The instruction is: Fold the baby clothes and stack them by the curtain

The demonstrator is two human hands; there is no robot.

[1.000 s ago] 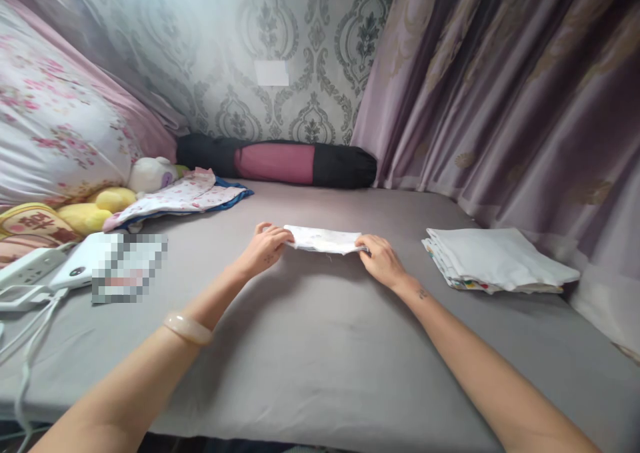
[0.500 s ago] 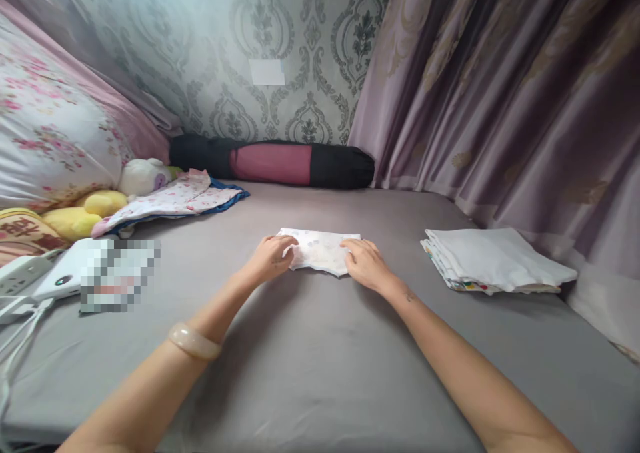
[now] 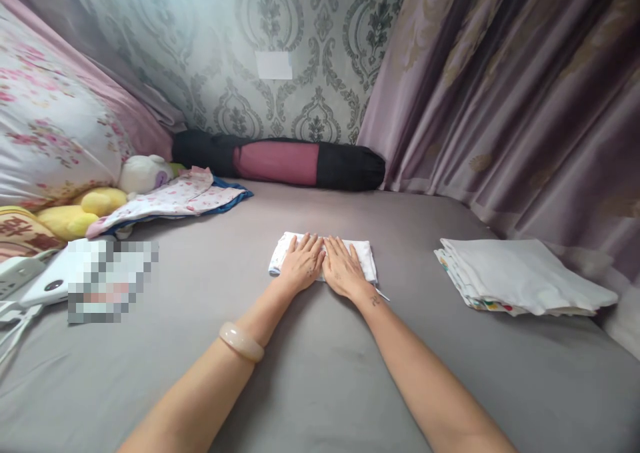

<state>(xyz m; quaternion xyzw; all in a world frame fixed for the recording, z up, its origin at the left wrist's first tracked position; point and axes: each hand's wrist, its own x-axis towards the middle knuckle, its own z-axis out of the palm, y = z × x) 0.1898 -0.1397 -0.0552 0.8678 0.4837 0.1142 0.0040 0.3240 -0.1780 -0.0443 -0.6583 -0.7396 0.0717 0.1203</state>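
A small folded white cloth (image 3: 369, 259) with a faint print lies on the grey bed sheet (image 3: 320, 359) in front of me. My left hand (image 3: 303, 263) rests flat on its left half, fingers stretched out. Beside it, almost touching, my right hand (image 3: 343, 266) lies flat on the cloth's right half, also with fingers out. Much of the cloth's middle is hidden under the two hands. A thin white strip or string (image 3: 383, 294) pokes out at its near right corner.
To the right lies a stack of folded white cloths (image 3: 530, 273). At left are a printed garment (image 3: 175, 199), plush toys (image 3: 100, 206), a white power bank (image 3: 65, 273) with cables, and a blurred-out item. A black and maroon roll bag (image 3: 275, 163) lies along the wall.
Both hands have gone from holding the cloth's sides to lying flat side by side on top of it. The cloth looks more neatly folded. The view has shifted slightly.
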